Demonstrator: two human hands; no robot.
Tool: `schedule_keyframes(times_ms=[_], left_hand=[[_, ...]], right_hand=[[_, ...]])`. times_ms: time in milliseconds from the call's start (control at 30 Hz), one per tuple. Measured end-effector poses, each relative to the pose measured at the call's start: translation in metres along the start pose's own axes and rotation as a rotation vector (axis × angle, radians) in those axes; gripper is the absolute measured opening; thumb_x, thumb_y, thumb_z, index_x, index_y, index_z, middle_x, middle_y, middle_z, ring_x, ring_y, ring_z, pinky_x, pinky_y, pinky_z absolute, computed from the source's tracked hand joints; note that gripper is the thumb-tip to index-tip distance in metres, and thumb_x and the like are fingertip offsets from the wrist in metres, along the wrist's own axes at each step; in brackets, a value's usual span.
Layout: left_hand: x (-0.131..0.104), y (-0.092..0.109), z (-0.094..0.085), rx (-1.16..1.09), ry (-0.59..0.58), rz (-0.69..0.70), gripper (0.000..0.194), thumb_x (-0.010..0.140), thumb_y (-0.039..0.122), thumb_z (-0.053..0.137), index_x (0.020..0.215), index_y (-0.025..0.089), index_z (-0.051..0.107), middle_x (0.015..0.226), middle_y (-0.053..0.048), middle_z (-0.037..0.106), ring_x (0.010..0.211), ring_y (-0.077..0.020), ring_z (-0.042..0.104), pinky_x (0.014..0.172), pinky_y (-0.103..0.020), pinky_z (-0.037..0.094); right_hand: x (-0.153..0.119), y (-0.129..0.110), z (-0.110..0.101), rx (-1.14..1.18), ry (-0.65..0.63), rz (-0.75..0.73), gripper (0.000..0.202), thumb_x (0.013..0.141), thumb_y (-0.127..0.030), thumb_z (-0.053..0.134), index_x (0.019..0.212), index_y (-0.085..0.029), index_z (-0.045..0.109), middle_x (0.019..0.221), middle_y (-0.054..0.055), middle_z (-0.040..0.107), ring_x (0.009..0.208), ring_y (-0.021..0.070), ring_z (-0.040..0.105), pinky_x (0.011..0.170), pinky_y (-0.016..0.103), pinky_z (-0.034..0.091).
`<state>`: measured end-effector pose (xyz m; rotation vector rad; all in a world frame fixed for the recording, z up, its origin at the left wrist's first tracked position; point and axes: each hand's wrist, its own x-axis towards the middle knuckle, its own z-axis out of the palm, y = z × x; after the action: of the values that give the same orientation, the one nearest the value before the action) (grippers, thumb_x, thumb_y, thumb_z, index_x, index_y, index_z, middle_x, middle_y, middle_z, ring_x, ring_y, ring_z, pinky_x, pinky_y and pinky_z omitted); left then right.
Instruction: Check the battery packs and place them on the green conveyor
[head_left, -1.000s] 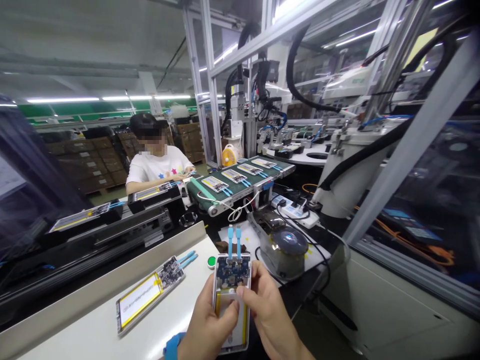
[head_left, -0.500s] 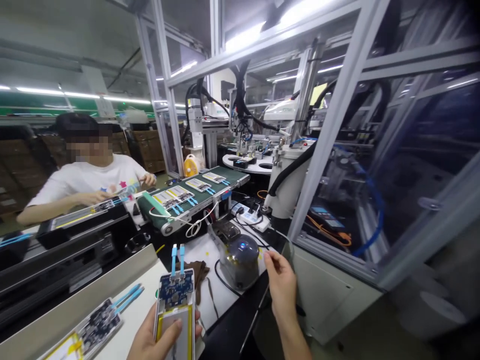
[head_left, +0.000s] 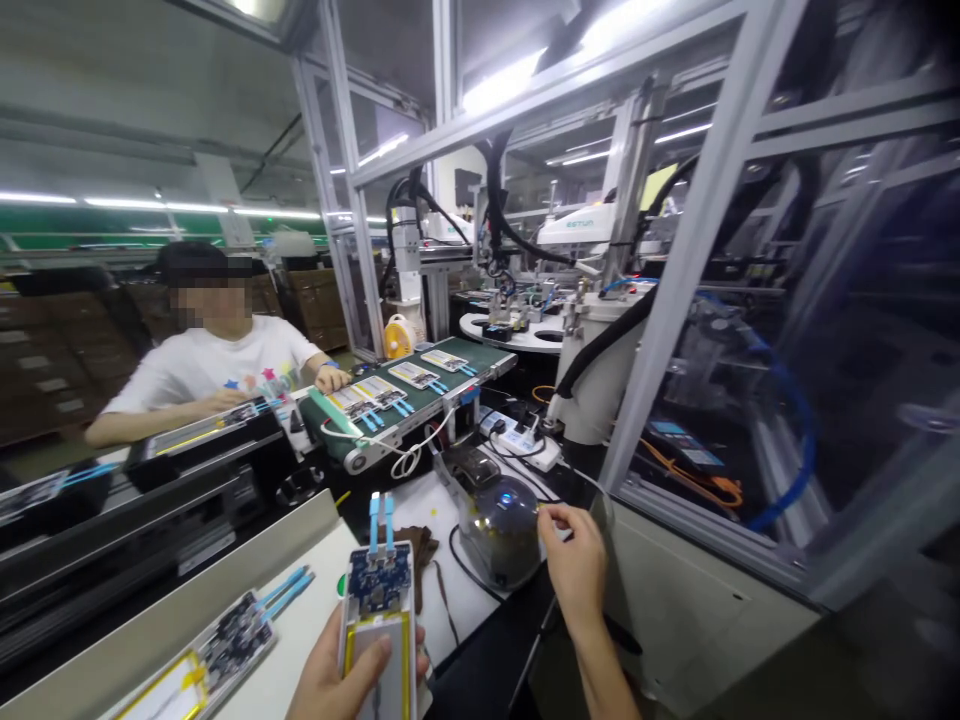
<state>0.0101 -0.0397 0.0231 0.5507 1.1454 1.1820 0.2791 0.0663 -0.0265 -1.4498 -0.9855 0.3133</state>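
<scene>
My left hand (head_left: pixel 346 655) is closed around an open power bank (head_left: pixel 381 590), its blue circuit board facing up above a silver battery edged with yellow tape. Two light-blue cables stand out from its top end. My right hand (head_left: pixel 576 565) is pinched at the right side of a dark, domed machine (head_left: pixel 504 525) with a blue light on top. Whether its fingertips hold anything is too small to make out. Left of my left hand, another open power bank (head_left: pixel 232 645) with blue cables lies in a pale tray (head_left: pixel 319 535).
Several open power banks lie on a green conveyor belt (head_left: pixel 480 358). Across the line sits a co-worker (head_left: pixel 225 370), one hand at the belt's near end. A white power strip (head_left: pixel 517 438), cables and a brown cloth (head_left: pixel 420 550) lie around the machine. A framed enclosure (head_left: pixel 675 300) stands at right.
The view has shifted a little to the left. My right hand's fingers have come closer to the domed machine. The co-worker's hand has moved onto the conveyor's end.
</scene>
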Motion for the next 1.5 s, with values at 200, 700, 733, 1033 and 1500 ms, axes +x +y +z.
schedule_keyframes(times_ms=[200,700,733,1033,1500], left_hand=[[-0.009,0.008,0.006,0.002,-0.116,0.046,0.059,0.07,0.041,0.077,0.114,0.018,0.045,0.091,-0.014,0.075,0.079,-0.0314,0.072,0.064,-0.036,0.055],[-0.002,0.007,-0.002,0.151,-0.187,0.24,0.032,0.084,0.024,0.064,0.113,0.018,0.053,0.114,-0.008,0.066,0.103,-0.0256,0.063,0.088,-0.035,0.049],[-0.002,0.007,-0.003,0.156,-0.184,0.238,0.031,0.084,0.022,0.064,0.113,0.018,0.054,0.114,-0.008,0.066,0.102,-0.0257,0.063,0.087,-0.035,0.049],[-0.003,0.008,-0.002,0.162,-0.167,0.24,0.031,0.085,0.025,0.062,0.114,0.018,0.055,0.112,-0.006,0.067,0.091,-0.0209,0.064,0.086,-0.033,0.049],[-0.007,0.008,-0.002,0.024,-0.233,0.124,0.031,0.091,0.035,0.056,0.116,0.019,0.045,0.086,-0.007,0.074,0.082,-0.025,0.071,0.066,-0.031,0.053]], right_hand=[[-0.037,-0.065,0.005,0.052,-0.322,-0.254,0.013,0.08,-0.036,0.063,0.078,-0.023,0.066,0.089,0.006,0.063,0.09,0.0233,0.056,0.089,0.039,0.042],[-0.079,-0.124,0.029,0.103,-1.144,-0.451,0.007,0.085,-0.02,0.059,0.087,-0.025,0.063,0.103,0.004,0.057,0.101,0.0197,0.054,0.089,0.033,0.045],[-0.079,-0.125,0.029,0.094,-1.145,-0.456,0.007,0.085,-0.019,0.059,0.087,-0.025,0.063,0.103,0.004,0.057,0.101,0.0197,0.054,0.089,0.033,0.045],[-0.079,-0.124,0.032,0.076,-1.115,-0.495,0.008,0.084,-0.018,0.059,0.086,-0.024,0.064,0.1,0.005,0.058,0.097,0.0207,0.055,0.085,0.035,0.047],[-0.104,-0.097,0.031,0.409,-0.898,0.046,0.033,0.091,-0.036,0.052,0.123,-0.027,0.048,0.116,0.007,0.059,0.102,0.02,0.059,0.091,0.037,0.049]])
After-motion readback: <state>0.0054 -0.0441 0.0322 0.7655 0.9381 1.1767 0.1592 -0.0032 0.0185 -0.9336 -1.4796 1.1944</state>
